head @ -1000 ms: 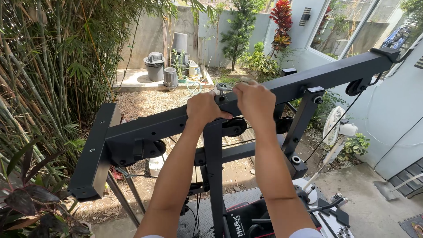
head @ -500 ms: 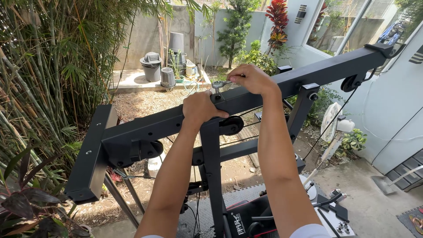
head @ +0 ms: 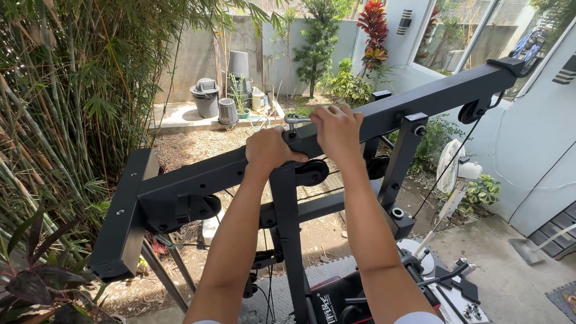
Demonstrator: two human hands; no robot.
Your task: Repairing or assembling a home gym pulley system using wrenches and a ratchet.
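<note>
**Two hands and a wrench on the top beam of a black steel frame**

Nearest the camera, two bare forearms rise from the bottom edge toward a black metal frame. Below them sit a dark padded part and a grey base plate (head: 447, 288) with small fittings.

The upright post (head: 288, 240) of the frame climbs between the arms and meets the long black top beam (head: 198, 177), which runs tilted from lower left to upper right. The left hand (head: 270, 150) is curled closed over the top of this beam right above the post, gripping its edge. The right hand (head: 337, 129), just beside and slightly beyond it, is closed around the handle of a silver wrench (head: 295, 120). The wrench head lies on the beam's upper face, next to the left hand's knuckles, with the handle hidden inside the fist.

Black pulleys (head: 312, 172) hang under the beam behind the wrists, and a thin cable runs down on the right.

Farther off, a white standing fan (head: 450, 174) stands on the right. Bamboo (head: 54, 108) fills the left side. At the back, grey pots (head: 207, 99) sit on a concrete slab before a wall, beside a red-leaved plant (head: 373, 30).
</note>
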